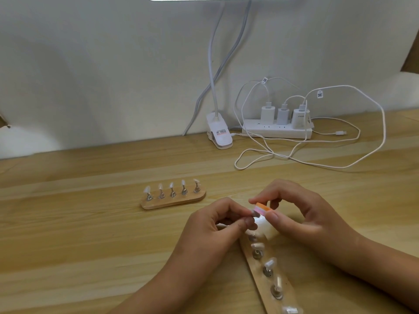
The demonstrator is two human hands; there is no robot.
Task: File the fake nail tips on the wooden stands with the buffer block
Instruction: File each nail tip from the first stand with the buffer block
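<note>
right hand (301, 214) pinched the buffer block (262, 209) between thumb and forefinger, block end against the nail tip (253, 213). left hand (213, 225) pinched that tip in curled fingers, over the near wooden stand (260, 282).

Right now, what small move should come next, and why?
Probably a short stroke of the buffer across the tip: the right hand holds it at the tip that the left hand pinches.

Both forearms come in from the lower edge and the hands meet at the centre. The left hand (212, 225) has fingers curled in a pinch. The right hand (299, 211) is also curled, thumb and forefinger pinching.
</note>
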